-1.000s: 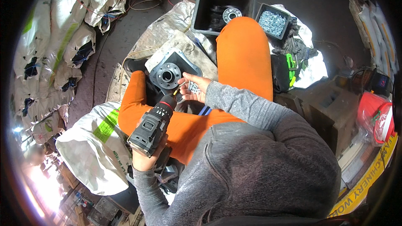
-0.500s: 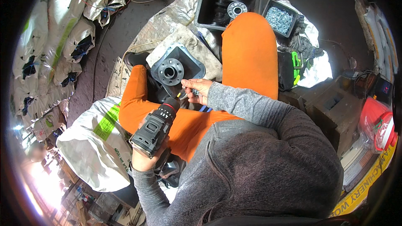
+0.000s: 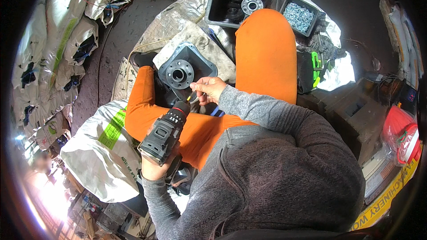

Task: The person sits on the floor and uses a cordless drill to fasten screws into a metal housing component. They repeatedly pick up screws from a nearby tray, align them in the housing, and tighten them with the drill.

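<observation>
A black cordless drill (image 3: 163,134) is gripped in my left hand (image 3: 154,169), its bit angled up and to the right over my lap. At the bit's tip, my right hand (image 3: 211,90) pinches a small piece that looks like a screw (image 3: 193,91); the fingers partly cover it. Just beyond the bit sits a dark grey square housing (image 3: 203,66) with flared corners. On it rests a round grey flange (image 3: 168,78) with a ring of holes and a raised hollow centre. My right fingertips are close to the flange's lower right edge.
A black bin (image 3: 211,14) with flanges stands beyond my raised knee, beside a smaller box of screws (image 3: 298,18). Gloves (image 3: 327,49) and a black and green tool lie at right. White sacks (image 3: 95,151) are at left. A wooden block (image 3: 351,111) stands near my right elbow.
My right fingers have shifted slightly left and up at the bit's tip. The drill stays nearly in place, and the whole view has moved a little.
</observation>
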The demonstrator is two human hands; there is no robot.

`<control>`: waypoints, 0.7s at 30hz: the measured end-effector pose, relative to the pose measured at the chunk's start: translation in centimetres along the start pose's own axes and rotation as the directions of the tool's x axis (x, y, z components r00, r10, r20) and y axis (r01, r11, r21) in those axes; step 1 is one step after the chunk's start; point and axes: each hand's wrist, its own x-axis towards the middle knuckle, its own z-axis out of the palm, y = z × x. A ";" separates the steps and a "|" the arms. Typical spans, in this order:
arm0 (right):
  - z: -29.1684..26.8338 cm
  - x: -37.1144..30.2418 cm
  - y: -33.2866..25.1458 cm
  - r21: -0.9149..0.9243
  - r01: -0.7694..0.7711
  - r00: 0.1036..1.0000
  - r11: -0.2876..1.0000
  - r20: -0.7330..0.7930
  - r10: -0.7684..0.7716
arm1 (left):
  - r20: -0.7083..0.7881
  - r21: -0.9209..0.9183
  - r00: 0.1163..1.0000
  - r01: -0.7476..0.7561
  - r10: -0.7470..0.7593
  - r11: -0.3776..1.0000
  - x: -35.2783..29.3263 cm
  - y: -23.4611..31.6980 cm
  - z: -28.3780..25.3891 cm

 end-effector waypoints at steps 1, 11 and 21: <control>0.0 0.0 0.0 -0.006 -0.002 1.000 1.000 0.000 0.002 | 0.031 0.102 0.998 -0.052 0.049 0.993 0.2 0.2 0.0; -0.4 0.1 -0.3 0.122 -0.156 0.986 0.980 0.074 0.148 | 0.001 0.179 0.989 -0.143 0.145 0.973 1.1 1.1 0.3; -1.3 2.0 1.1 -0.058 -0.022 0.947 0.998 -0.321 0.002 | -0.034 0.055 0.987 -0.154 0.156 0.987 3.9 -0.1 -0.9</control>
